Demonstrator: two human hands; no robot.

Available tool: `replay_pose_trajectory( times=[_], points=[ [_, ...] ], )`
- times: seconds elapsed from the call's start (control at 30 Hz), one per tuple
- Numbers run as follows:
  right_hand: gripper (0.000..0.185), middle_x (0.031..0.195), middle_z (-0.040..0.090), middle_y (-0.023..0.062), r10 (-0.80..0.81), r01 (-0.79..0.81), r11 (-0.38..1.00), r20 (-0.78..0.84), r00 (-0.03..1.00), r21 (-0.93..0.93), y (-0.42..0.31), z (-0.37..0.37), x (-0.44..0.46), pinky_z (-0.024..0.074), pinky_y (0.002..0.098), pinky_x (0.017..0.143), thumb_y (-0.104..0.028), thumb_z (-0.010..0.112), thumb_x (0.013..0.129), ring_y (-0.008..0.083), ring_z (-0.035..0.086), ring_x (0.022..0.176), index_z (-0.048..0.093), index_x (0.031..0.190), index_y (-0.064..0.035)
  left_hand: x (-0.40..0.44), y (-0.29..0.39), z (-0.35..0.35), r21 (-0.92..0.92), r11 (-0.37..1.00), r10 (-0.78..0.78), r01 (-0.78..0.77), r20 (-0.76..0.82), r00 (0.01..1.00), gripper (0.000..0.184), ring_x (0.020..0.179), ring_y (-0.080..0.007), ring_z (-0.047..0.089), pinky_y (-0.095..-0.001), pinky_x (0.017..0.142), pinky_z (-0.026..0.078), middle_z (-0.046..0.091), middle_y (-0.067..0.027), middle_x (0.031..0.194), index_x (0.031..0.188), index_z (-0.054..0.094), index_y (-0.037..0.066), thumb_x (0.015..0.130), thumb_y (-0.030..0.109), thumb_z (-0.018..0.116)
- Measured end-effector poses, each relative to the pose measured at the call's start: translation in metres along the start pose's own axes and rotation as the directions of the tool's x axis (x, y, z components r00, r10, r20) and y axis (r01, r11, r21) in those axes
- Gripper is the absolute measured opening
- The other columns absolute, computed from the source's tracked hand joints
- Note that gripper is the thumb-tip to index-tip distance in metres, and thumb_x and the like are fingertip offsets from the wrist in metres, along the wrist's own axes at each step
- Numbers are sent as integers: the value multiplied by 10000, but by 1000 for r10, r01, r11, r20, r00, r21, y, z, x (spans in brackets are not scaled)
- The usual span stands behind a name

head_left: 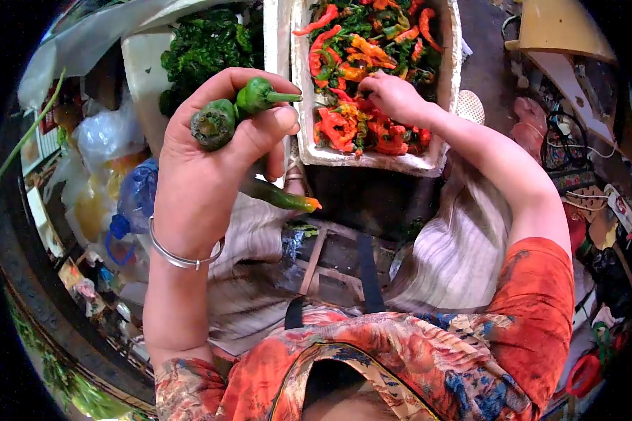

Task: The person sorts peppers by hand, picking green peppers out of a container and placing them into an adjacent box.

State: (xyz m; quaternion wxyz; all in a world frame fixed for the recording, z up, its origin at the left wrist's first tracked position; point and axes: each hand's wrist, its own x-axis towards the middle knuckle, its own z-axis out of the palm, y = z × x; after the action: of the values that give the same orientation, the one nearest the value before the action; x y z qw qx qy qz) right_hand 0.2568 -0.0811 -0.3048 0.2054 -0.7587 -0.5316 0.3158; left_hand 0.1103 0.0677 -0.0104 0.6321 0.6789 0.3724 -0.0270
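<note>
Raised near the camera, my left hand (211,168) is closed around several green peppers. Two stem ends, one on a dark green pepper (213,126) and one on a brighter pepper (254,98), poke out between thumb and forefinger. Below the palm a green pepper with an orange tip (284,198) sticks out. My right hand (397,97) reaches into a white foam box (372,160) of red, orange and green peppers (337,126). Its fingers are bent down among the red peppers, and whatever is between the fingertips is hidden.
A second pale box (140,77) with dark green peppers (207,49) stands to the left. Beyond it lie clear plastic bags (109,133) and a blue plastic bottle (137,189). Mixed clutter, including a red ring-shaped item (584,373), lies on the right.
</note>
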Motion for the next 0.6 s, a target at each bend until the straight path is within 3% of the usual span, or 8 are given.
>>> replay_pose_trajectory(
  times=[0.03,0.07,0.17,0.37,0.43,0.6],
  points=[
    [357,1055,583,158,-2,2,1000,45,999,-3,-8,-1,-1,500,433,790,-122,537,851,353,599,941,550,1208,-133,0,-1,0,-5,1000,7,-7,5,1000,289,554,-93,502,-224,492,397,595,-65,813,1018,593,0,827,203,670],
    [413,1026,583,172,101,-93,993,106,989,-78,-17,0,-3,500,447,772,-119,506,864,357,605,927,491,1275,-158,1,-1,-1,-3,1000,4,-4,5,1000,289,554,-93,502,-224,492,397,595,-65,813,1018,593,0,827,203,670],
    [411,1032,573,183,98,-85,989,107,989,-118,-10,5,7,502,465,745,-112,478,873,360,608,918,470,1281,-164,0,0,-1,2,1000,-4,4,4,1000,279,552,-91,502,-220,492,395,596,-65,811,1017,593,2,828,194,667],
    [271,994,579,173,-72,107,978,193,979,-179,-5,-1,1,508,464,708,-149,436,902,371,627,830,517,1160,-141,-1,-1,-5,-15,1000,-15,15,6,1000,268,550,-91,502,-221,495,393,597,-59,805,1017,594,3,827,179,665],
    [262,974,588,169,-76,120,969,205,976,-215,-7,1,6,509,459,703,-146,440,898,363,628,835,526,1145,-136,0,-2,-4,-114,993,-6,7,7,1000,163,542,-69,521,-201,515,408,589,10,709,989,644,25,837,75,672],
    [185,874,639,168,-102,142,967,189,977,-212,5,5,21,502,480,688,-230,508,869,362,640,837,571,995,-109,-1,2,-5,-22,999,-24,24,8,1000,277,552,-93,502,-221,510,397,597,-58,793,1014,593,-2,822,181,672]
  ],
)
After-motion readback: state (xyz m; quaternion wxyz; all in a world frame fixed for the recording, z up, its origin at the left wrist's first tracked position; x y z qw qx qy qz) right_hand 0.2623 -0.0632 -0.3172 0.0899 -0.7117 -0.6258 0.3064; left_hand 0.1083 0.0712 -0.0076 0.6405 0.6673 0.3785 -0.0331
